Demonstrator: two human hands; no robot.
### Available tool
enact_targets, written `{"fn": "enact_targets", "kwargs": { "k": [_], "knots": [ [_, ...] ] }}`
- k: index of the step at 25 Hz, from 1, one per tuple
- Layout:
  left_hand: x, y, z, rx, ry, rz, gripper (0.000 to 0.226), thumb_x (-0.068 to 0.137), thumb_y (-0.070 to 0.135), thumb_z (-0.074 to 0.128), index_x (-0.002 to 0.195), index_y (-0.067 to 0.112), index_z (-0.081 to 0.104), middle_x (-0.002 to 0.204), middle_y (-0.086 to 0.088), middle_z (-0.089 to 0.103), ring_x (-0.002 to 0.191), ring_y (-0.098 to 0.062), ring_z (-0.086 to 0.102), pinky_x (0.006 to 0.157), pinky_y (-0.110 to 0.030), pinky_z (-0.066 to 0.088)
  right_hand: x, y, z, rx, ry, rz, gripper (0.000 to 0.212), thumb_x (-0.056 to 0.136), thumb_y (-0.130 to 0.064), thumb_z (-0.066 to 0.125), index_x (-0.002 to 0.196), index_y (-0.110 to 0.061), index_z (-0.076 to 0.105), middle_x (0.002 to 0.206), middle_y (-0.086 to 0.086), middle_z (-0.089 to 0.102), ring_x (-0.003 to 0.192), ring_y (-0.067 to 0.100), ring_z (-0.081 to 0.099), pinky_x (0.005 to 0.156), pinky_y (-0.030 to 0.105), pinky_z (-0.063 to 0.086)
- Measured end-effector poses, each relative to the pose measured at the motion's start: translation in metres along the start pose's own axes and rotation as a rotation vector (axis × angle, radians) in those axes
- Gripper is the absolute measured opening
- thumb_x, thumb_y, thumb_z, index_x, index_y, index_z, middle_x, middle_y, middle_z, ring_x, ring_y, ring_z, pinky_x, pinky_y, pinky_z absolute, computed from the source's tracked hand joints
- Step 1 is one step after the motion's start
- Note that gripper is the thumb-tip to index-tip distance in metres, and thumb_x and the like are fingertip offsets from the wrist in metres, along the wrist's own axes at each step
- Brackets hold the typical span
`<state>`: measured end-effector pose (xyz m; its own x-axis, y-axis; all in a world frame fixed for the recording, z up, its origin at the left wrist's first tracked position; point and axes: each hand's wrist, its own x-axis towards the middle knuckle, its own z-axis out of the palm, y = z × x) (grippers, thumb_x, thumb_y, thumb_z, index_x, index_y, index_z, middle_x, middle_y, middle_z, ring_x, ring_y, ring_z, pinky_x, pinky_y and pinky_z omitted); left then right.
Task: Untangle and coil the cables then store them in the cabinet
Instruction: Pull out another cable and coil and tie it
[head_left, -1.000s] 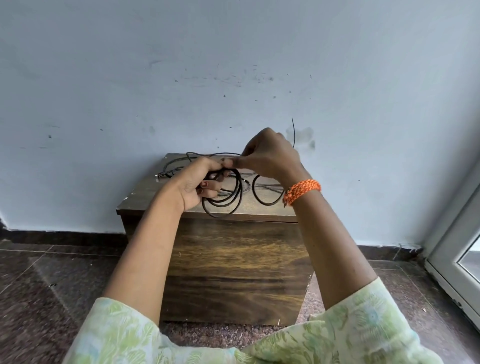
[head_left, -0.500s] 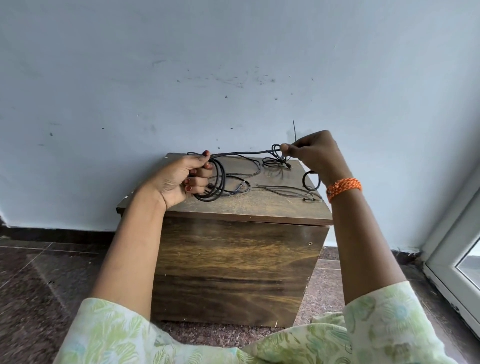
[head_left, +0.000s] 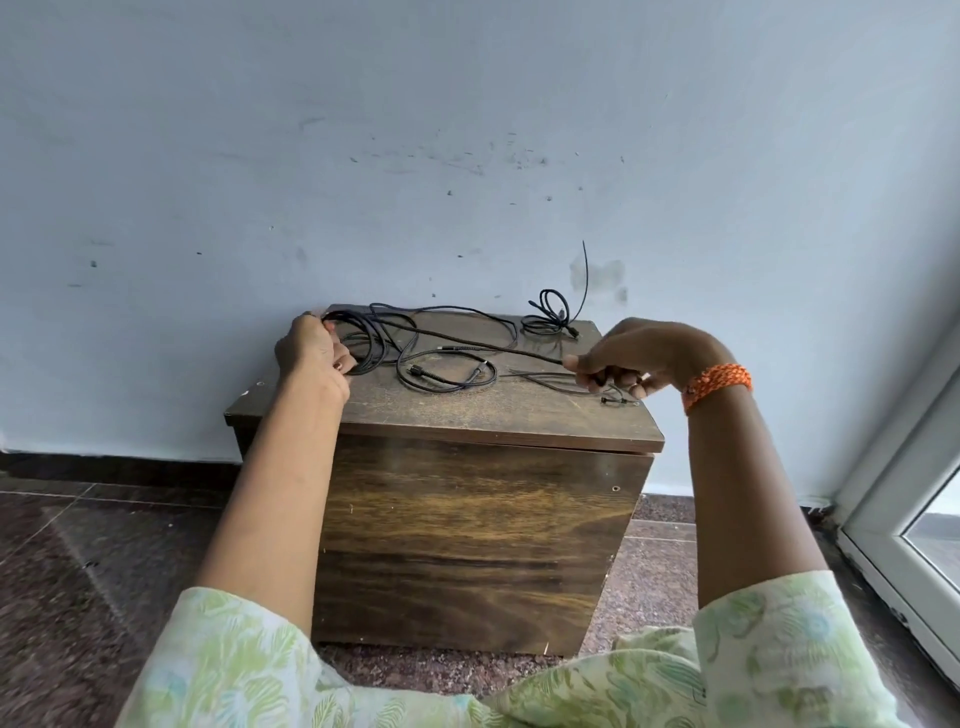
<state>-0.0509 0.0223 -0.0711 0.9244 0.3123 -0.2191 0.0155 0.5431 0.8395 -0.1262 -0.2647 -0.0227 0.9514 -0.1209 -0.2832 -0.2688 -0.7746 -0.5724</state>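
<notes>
A small dark wooden cabinet (head_left: 483, 535) stands against the wall, its door closed. Black cables lie across its top. My left hand (head_left: 311, 358) grips a coil of black cable (head_left: 371, 345) at the top's far left. From that coil a stretch of cable (head_left: 467, 343) runs tight to my right hand (head_left: 631, 361), which pinches it near the right edge. A second looped cable (head_left: 447, 374) lies in the middle. A small tangled bundle (head_left: 548, 314) sits at the back right, with a thin end sticking up.
A pale blue wall (head_left: 467, 156) rises right behind the cabinet. The floor (head_left: 78, 561) is dark stone tile. A white-framed glass door (head_left: 914, 525) stands at the right. Thin wires (head_left: 556, 379) lie near the cabinet top's right front.
My hands have moved apart: the left with its coil went to the far left of the top, the right came down and outward, pulling the cable straight between them.
</notes>
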Motion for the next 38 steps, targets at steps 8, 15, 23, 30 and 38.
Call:
{"fn": "enact_targets", "kwargs": {
  "k": [8, 15, 23, 30, 38],
  "knots": [
    [0.005, -0.008, -0.005, 0.239, 0.146, 0.112, 0.022, 0.091, 0.008, 0.031, 0.074, 0.014, 0.045, 0.067, -0.002, 0.039, 0.046, -0.011, 0.025, 0.033, -0.011, 0.018, 0.002, -0.005, 0.005, 0.278, 0.507, -0.007, 0.045, 0.086, -0.052, 0.061, 0.082, -0.007, 0.060, 0.076, 0.014, 0.057, 0.061, 0.023, 0.052, 0.052, 0.024, 0.038],
    [-0.032, -0.017, 0.021, 0.699, -0.285, 0.436, 0.032, 0.099, 0.028, 0.041, 0.072, 0.014, 0.051, 0.057, 0.002, 0.040, 0.044, -0.011, 0.039, 0.048, -0.021, 0.028, -0.033, -0.073, 0.040, -0.315, 0.037, -0.207, 0.027, 0.092, -0.028, 0.062, 0.104, -0.005, 0.068, 0.079, 0.002, 0.061, 0.063, 0.013, 0.048, 0.054, 0.021, 0.040],
    [-0.066, -0.011, 0.029, 0.303, -0.675, -0.183, 0.030, 0.095, 0.009, 0.037, 0.068, 0.012, 0.048, 0.041, 0.007, 0.044, 0.033, -0.002, 0.039, 0.034, -0.012, 0.033, -0.026, -0.093, 0.062, 0.185, 0.062, -0.453, 0.035, 0.098, -0.027, 0.052, 0.068, -0.010, 0.057, 0.050, -0.001, 0.038, 0.037, 0.010, 0.029, 0.035, 0.014, 0.022],
    [-0.063, -0.020, 0.031, 0.107, -0.525, -0.321, 0.030, 0.098, 0.009, 0.038, 0.071, 0.006, 0.052, 0.044, -0.002, 0.056, 0.038, -0.009, 0.058, 0.045, -0.020, 0.053, 0.001, -0.084, 0.083, -0.013, 0.469, -0.491, 0.023, 0.095, -0.027, 0.051, 0.099, -0.006, 0.059, 0.087, 0.013, 0.070, 0.071, 0.029, 0.066, 0.068, 0.039, 0.054],
    [-0.060, -0.020, 0.030, 0.109, -0.741, -0.402, 0.036, 0.099, 0.017, 0.029, 0.067, 0.010, 0.044, 0.040, 0.009, 0.028, 0.023, -0.005, 0.021, 0.024, -0.014, 0.014, 0.005, -0.082, 0.087, -0.195, 0.799, -0.539, 0.020, 0.098, -0.028, 0.048, 0.110, -0.011, 0.050, 0.097, 0.011, 0.069, 0.087, 0.038, 0.062, 0.060, 0.035, 0.037]
  ]
}}
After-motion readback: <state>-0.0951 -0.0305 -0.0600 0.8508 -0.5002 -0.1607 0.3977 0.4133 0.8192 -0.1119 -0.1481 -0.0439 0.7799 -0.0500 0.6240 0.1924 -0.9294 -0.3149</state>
